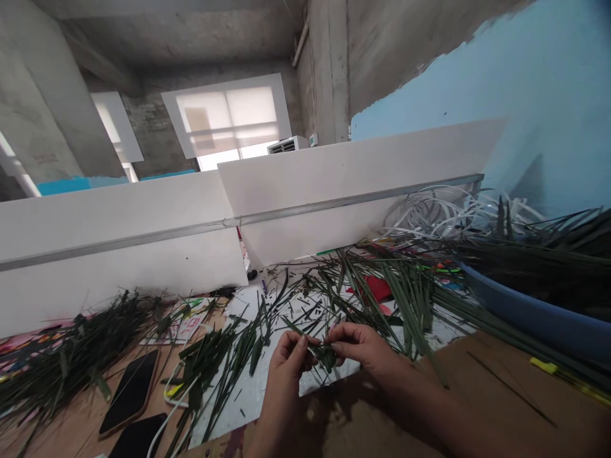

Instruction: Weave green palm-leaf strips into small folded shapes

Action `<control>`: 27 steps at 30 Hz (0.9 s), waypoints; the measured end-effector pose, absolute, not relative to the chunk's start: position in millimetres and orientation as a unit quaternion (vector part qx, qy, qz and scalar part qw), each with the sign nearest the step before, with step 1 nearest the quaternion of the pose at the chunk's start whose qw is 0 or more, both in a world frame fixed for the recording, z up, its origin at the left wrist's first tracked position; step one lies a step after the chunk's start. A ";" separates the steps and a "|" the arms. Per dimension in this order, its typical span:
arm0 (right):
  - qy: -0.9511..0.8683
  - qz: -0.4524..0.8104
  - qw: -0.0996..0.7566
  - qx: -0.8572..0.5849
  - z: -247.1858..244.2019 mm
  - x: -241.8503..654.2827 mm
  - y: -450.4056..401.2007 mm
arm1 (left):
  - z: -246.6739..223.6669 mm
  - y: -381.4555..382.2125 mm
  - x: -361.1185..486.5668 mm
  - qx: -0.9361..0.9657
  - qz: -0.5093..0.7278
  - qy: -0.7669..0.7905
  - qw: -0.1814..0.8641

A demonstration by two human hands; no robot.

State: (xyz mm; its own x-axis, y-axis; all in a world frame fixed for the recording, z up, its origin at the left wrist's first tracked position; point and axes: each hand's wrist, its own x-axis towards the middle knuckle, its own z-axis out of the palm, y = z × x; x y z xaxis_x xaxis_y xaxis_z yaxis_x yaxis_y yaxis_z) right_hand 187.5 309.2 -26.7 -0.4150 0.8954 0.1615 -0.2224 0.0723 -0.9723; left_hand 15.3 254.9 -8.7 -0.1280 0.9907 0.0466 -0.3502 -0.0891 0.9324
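Between my two hands is a small folded piece of green leaf strips (327, 358), held just above the near edge of the table. My left hand (289, 364) pinches its left side with thumb and fingers. On the other side, my right hand (357, 345) grips it with thumb and forefinger close to the left fingertips. Thin strip ends stick out of the piece; my fingers partly cover it. Loose green leaf strips (405, 296) lie beyond my right hand, and a cut bunch of strips (210, 356) lies left of my left hand.
At the left lie a phone (131, 391), a second phone (139, 437), a white cable (160, 432) and a dark leaf heap (95, 343). A blue tub (529, 300) of leaves stands right, before coiled white straps (429, 213). A white partition (305, 191) closes the back.
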 end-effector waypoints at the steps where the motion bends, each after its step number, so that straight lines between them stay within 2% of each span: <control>1: -0.569 0.621 0.453 -0.292 -28.3 187.7 310.3 | -7.8 254.3 15.5 0.385 0.628 0.415 0.534; 11: -0.594 0.559 0.493 -0.301 -25.7 187.0 306.7 | -6.2 256.4 16.9 0.370 0.634 0.426 0.529; 17: -0.546 0.579 0.511 -0.324 -23.4 189.0 309.4 | -6.8 257.0 10.0 0.374 0.640 0.455 0.493; 22: -0.598 0.558 0.480 -0.316 -17.9 188.8 303.8 | -11.5 259.7 4.6 0.381 0.639 0.451 0.493; 27: -0.681 0.475 0.459 -0.316 -15.6 192.7 300.0 | -10.0 258.3 6.5 0.359 0.656 0.417 0.517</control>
